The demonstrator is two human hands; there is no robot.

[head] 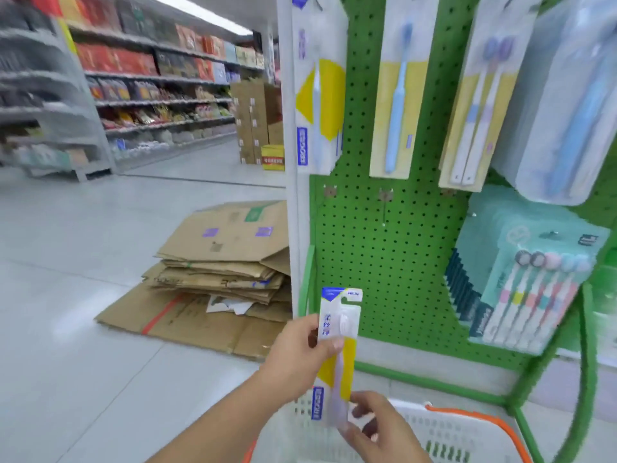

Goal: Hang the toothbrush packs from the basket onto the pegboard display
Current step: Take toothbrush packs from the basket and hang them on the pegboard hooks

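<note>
A single toothbrush pack [340, 349], white and yellow with a pale brush inside, stands upright in front of the green pegboard [394, 255]. My left hand [300, 345] grips its upper half from the left. My right hand [374, 426] pinches its bottom end. Both hands are above the white basket [447, 429] with orange handles. Empty metal hooks [385, 198] stick out of the pegboard above the pack. Other toothbrush packs [397, 95] hang along the top row.
A thick stack of teal multi-brush packs [521, 282] hangs at the right. A green metal frame [587, 345] borders the display. Flattened cardboard [217, 279] lies on the floor to the left. Stocked shelves [150, 81] line the aisle beyond.
</note>
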